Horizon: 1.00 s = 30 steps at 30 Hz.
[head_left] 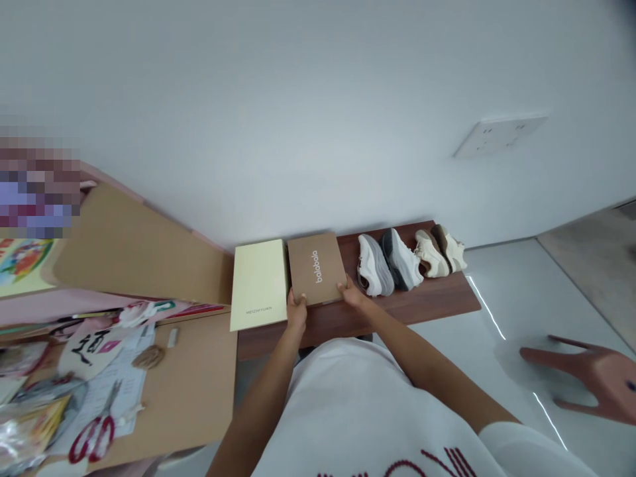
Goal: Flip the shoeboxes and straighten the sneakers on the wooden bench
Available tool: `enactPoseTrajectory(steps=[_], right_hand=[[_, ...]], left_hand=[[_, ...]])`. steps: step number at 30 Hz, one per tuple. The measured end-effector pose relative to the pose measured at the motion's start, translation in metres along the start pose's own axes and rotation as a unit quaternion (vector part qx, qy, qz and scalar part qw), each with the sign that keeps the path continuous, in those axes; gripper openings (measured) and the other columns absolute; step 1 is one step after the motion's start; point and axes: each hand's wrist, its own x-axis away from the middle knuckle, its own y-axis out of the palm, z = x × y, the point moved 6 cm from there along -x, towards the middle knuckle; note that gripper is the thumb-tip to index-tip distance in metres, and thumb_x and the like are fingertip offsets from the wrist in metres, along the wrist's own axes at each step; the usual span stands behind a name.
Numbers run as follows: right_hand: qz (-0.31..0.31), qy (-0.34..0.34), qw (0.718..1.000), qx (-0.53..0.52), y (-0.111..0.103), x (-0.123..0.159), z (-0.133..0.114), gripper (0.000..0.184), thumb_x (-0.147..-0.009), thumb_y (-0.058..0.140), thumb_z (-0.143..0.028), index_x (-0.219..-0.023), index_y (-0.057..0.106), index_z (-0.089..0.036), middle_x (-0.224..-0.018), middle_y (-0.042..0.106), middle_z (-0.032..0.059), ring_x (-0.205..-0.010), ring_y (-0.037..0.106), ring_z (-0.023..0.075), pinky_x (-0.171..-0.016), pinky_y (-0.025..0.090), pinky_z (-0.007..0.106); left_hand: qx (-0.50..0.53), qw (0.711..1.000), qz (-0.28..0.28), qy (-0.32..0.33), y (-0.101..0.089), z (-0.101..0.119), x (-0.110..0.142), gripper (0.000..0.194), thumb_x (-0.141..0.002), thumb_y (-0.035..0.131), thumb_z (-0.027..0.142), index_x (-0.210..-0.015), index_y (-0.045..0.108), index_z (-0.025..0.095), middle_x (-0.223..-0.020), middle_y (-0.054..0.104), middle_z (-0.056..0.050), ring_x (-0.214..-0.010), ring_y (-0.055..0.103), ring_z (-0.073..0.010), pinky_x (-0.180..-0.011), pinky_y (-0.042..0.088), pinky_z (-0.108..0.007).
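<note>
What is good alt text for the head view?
A person's left hand and right hand grip a brown box by its near corners. Along a wooden bench, a yellow box lies to its left, four shoes to its right.

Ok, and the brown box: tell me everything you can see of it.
The brown box looks like cardboard, closed, with a plain flat top and white "balabala" lettering running sideways. It appears to lie flat on the dark wood-look board, near the wall, just right of the pale yellow box. The left hand holds its near left corner and the right hand its near right corner, thumbs on top. Its contents are hidden.
</note>
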Motion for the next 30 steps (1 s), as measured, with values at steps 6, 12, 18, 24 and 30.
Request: enactPoseTrajectory(steps=[6, 12, 18, 24, 30], right_hand=[[-0.007, 0.012, 1.0, 0.013, 0.001, 0.001, -0.008, 0.068, -0.089, 0.062, -0.042, -0.151, 0.041, -0.025, -0.139, 0.062, 0.008, -0.139, 0.048, 0.0258, -0.119, 0.035, 0.047], [0.038, -0.023, 0.993, 0.105, -0.021, 0.023, -0.008, 0.075, -0.087, 0.062, -0.044, -0.152, 0.039, -0.014, -0.156, 0.044, 0.0172, -0.151, 0.03, 0.0322, -0.124, 0.024, 0.051], [0.108, -0.096, 0.984, 0.107, -0.1, 0.049, -0.016, 0.07, -0.092, 0.054, -0.052, -0.152, 0.04, -0.02, -0.153, 0.047, 0.0157, -0.142, 0.044, 0.0306, -0.117, 0.036, 0.053], [0.176, -0.071, 0.976, 0.108, -0.184, 0.055, -0.018, 0.073, -0.093, 0.052, -0.055, -0.154, 0.037, -0.017, -0.148, 0.052, 0.018, -0.137, 0.05, 0.0311, -0.112, 0.043, 0.05], [0.18, -0.043, 0.972, 0.145, -0.238, 0.05, -0.004, 0.069, -0.094, 0.052, -0.048, -0.154, 0.036, -0.019, -0.145, 0.055, 0.0174, -0.134, 0.053, 0.0314, -0.111, 0.042, 0.052]], left_hand=[[-0.027, 1.0, -0.001, -0.002, 0.001, 0.015, 0.002, 0.055, -0.091, 0.063, 0.03, -0.144, 0.049, 0.023, -0.132, 0.067, -0.011, -0.126, 0.061, -0.021, -0.112, 0.044, -0.04], [-0.161, 0.986, 0.049, 0.018, -0.006, 0.029, 0.024, 0.071, -0.088, 0.068, 0.035, -0.149, 0.04, 0.014, -0.15, 0.049, -0.021, -0.147, 0.039, -0.0302, -0.122, 0.029, -0.044], [-0.16, 0.974, -0.025, 0.156, 0.034, 0.067, 0.067, 0.077, -0.089, 0.066, 0.039, -0.154, 0.033, 0.017, -0.163, 0.031, -0.018, -0.154, 0.021, -0.0298, -0.127, 0.014, -0.044], [-0.103, 0.972, -0.142, 0.155, 0.112, 0.08, 0.089, 0.068, -0.087, 0.068, 0.034, -0.149, 0.044, 0.018, -0.157, 0.041, -0.016, -0.149, 0.033, -0.0287, -0.125, 0.02, -0.043], [-0.086, 0.976, -0.185, 0.079, 0.166, 0.048, 0.095, 0.066, -0.085, 0.07, 0.027, -0.146, 0.048, 0.02, -0.153, 0.047, -0.016, -0.144, 0.042, -0.0297, -0.12, 0.031, -0.045]])
